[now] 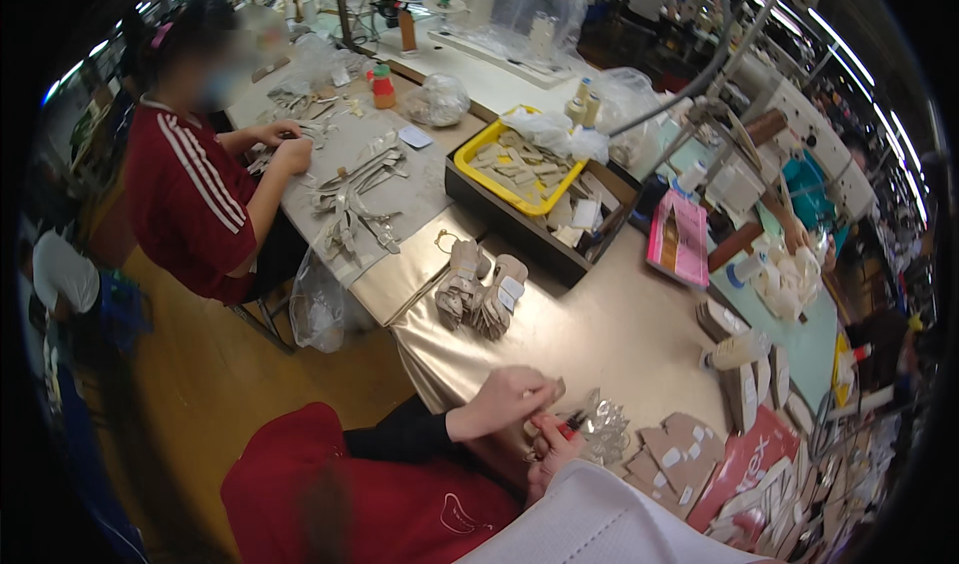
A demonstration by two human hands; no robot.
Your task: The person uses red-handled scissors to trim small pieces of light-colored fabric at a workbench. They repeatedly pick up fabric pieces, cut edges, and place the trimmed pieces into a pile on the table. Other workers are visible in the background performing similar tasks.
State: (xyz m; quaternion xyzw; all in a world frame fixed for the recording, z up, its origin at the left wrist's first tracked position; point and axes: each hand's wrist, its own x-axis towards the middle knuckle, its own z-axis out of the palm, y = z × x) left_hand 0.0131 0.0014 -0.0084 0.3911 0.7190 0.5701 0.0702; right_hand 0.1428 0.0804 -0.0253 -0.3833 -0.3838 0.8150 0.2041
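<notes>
My left hand [514, 396] is closed in a pinch on a small beige piece [556, 388], above the near edge of the gold-covered table [589, 324]. Just below it, my right hand [551, 452] is wrapped round a small red-and-black tool [571, 426]; its exact kind is hard to make out. Beside the right hand lies a heap of shiny silvery-beige scraps [604, 426]. Flat taupe pieces [682, 452] with white stickers are spread to the right of it. Two bundles of stacked taupe pieces [462, 286] stand farther back on the table.
A black box [519, 242] holds a yellow basket [547, 204] of cut pieces. Right of it lies a pink box [679, 239]. A bottle [737, 349] rests on stacked pieces. A co-worker in a red shirt [190, 204] sits at the left, handling strips [360, 199].
</notes>
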